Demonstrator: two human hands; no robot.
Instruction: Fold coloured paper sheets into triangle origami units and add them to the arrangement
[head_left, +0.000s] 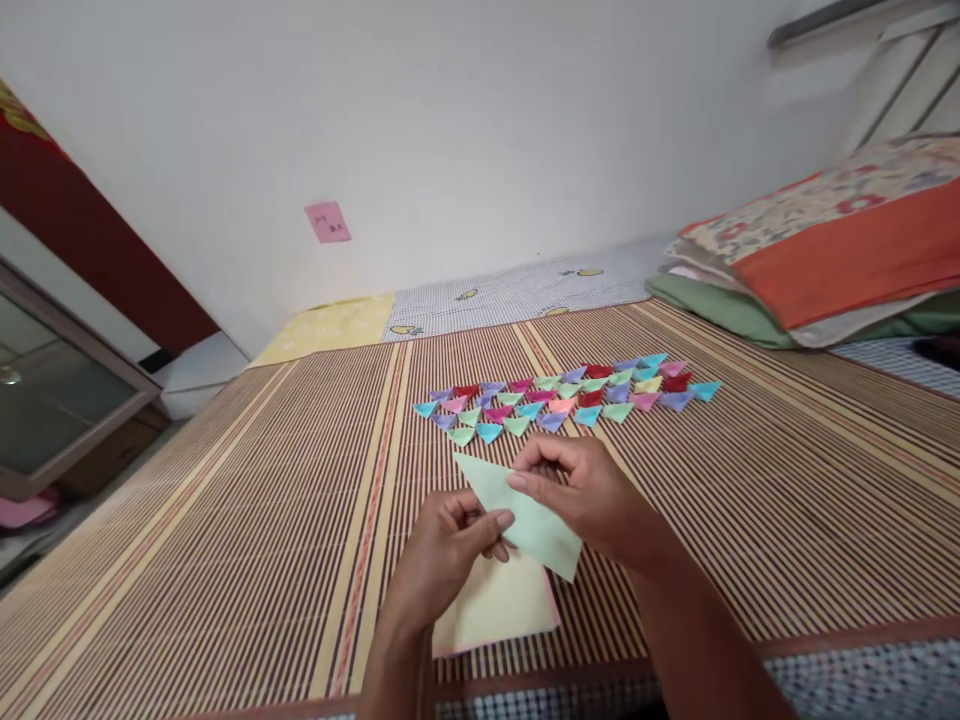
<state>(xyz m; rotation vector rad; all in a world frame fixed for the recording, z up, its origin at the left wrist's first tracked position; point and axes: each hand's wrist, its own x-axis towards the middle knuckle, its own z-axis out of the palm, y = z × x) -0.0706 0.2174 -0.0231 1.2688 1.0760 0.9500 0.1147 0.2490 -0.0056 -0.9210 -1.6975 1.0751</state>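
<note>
A pale green sheet of paper (536, 528) is held up between my two hands, one corner pointing to the upper left. My left hand (442, 550) pinches its lower left edge, thumb on top. From the upper right, my right hand (581, 485) grips the paper between thumb and bent fingers. Under them, a stack of pale yellow paper (499, 605) with a pink edge lies on the striped mat, partly hidden by the green sheet and my left hand. Beyond my hands, several small folded paper triangles (551, 421) in many colours sit in rows.
The striped bamboo mat (247, 540) spreads over a patterned sheet (495, 295). Folded bedding (847, 250) is piled at the right. A pink note (328, 222) sticks to the white wall behind. At the left stands a glass-fronted cabinet (60, 380).
</note>
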